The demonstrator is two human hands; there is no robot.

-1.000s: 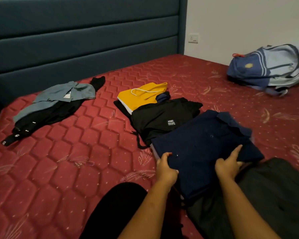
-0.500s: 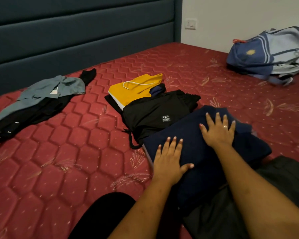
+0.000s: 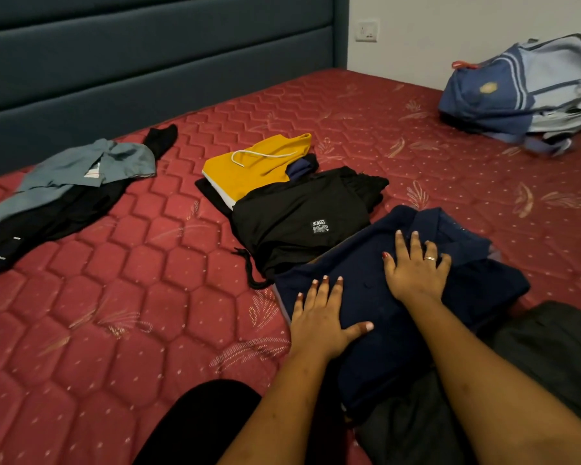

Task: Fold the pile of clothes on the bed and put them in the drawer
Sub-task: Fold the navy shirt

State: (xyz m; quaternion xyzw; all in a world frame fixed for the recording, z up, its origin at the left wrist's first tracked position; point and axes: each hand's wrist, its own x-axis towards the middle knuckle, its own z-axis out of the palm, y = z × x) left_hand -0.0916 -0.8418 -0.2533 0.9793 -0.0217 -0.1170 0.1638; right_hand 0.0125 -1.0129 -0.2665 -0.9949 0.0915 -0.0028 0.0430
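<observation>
**Both hands flat on the folded navy shirt**

Head view: The navy shirt (image 3: 359,297) lies folded on the red bed (image 3: 131,313), just in front of the person and right of centre. It sits at a slant: its collar end points far and slightly right, its other end points near, toward the person's lap. Which side is the longer cannot be told.

The left grip (image 3: 319,318), a bare hand, is fully open and presses flat on the shirt's near-left edge. Its fingers are straight and point far, its thumb spread to the right. The right grip (image 3: 416,273) is also fully open, with fingers spread flat over the shirt's middle and a ring on one finger. Neither holds anything.

The shirt's far-left edge touches a folded black garment (image 3: 299,223), which overlaps a yellow garment (image 3: 249,169) farther off. At the near right the shirt meets a dark grey garment (image 3: 550,357).

Bare mattress spreads wide to the left, as far as a grey-blue shirt (image 3: 91,162) lying on black trousers (image 3: 47,216) near the headboard (image 3: 148,62). More open mattress runs far right to a blue backpack (image 3: 524,95) by the wall.
</observation>
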